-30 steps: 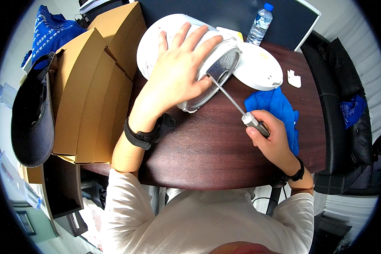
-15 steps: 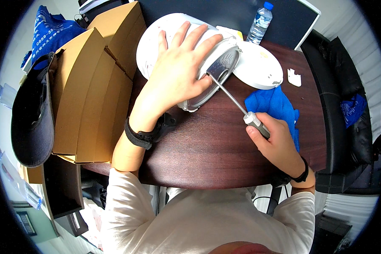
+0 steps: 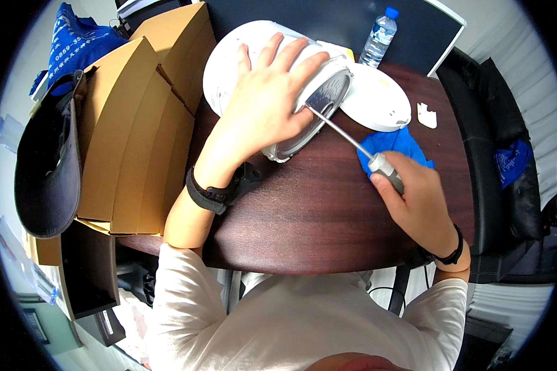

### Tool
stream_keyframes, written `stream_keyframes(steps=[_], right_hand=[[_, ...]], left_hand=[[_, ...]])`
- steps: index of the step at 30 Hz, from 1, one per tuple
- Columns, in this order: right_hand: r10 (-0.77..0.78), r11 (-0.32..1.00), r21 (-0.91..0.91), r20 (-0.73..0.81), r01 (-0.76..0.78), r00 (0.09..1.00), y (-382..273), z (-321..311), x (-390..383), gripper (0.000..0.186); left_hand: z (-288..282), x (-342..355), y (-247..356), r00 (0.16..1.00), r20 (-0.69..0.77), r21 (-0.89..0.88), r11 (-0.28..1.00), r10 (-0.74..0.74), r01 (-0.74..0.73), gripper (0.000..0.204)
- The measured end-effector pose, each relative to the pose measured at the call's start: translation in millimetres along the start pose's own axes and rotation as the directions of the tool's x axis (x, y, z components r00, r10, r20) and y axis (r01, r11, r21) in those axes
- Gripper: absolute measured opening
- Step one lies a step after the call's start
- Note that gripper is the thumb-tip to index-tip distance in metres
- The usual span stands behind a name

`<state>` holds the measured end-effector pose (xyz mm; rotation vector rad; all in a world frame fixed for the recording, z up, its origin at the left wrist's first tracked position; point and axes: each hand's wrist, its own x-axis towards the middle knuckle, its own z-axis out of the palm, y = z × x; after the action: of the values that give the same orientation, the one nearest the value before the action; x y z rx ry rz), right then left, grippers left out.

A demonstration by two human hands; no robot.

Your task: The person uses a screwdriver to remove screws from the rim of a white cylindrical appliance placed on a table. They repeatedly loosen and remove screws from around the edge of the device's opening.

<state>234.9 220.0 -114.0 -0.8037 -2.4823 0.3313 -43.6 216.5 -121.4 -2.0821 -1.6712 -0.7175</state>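
A white rounded appliance point(image 3: 229, 52) lies tipped on the table, its grey, metallic open end point(image 3: 289, 141) facing right and toward me. My left hand point(image 3: 267, 102) rests across its top with fingers spread, the thumb by the rim of that end. In my right hand point(image 3: 419, 196) is a screwdriver point(image 3: 339, 128) with a grey-and-white handle. Its shaft slants up to the left, and the tip meets the open end close to my left thumb; the exact contact is hidden. A round white cover point(image 3: 377, 102) lies to the right of the appliance.
Blue cloth point(image 3: 399, 147) lies under the screwdriver's line, partly behind my right hand. A small white broken-looking piece point(image 3: 426, 115) sits farther right. A water bottle point(image 3: 379, 38) stands at the back. Cardboard boxes point(image 3: 120, 142) and a dark cap point(image 3: 49, 167) flank the left side.
My right hand and the screwdriver handle have shifted right and slightly away from me, while the tip stays at the appliance's open end. The left hand holds its place on the appliance.
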Motion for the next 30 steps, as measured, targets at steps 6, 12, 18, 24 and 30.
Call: stream_keyframes(steps=[6,12,18,24,30], right_hand=[[0.239,0.850,0.383,0.329,-0.360,0.914,-2.3,-2.3,3.3,0.018],[0.020,1.000,0.014,-0.021,-0.020,1.000,-3.5,17.8,-5.1,0.022],[0.064,0.997,0.049,0.057,-0.067,0.996,-6.2,19.8,-6.4,0.024],[0.204,0.863,0.383,0.335,-0.330,0.920,-0.8,29.1,1.5,0.024],[0.230,0.889,0.359,0.190,-0.286,0.954,22.3,54.8,0.5,0.025]], left_hand=[[2.3,-0.8,-0.1,1.000,-0.012,0.003,1.000,0.009,-0.009,0.080],[4.7,-1.1,-1.6,1.000,-0.028,0.014,1.000,0.014,-0.013,0.078],[5.7,-1.3,-0.6,0.999,-0.041,0.004,1.000,0.004,-0.003,0.077],[6.6,-0.4,-1.0,0.999,-0.040,-0.001,1.000,0.003,-0.003,0.077],[5.5,-0.3,-0.2,0.999,-0.041,-0.010,1.000,-0.003,0.003,0.078]])
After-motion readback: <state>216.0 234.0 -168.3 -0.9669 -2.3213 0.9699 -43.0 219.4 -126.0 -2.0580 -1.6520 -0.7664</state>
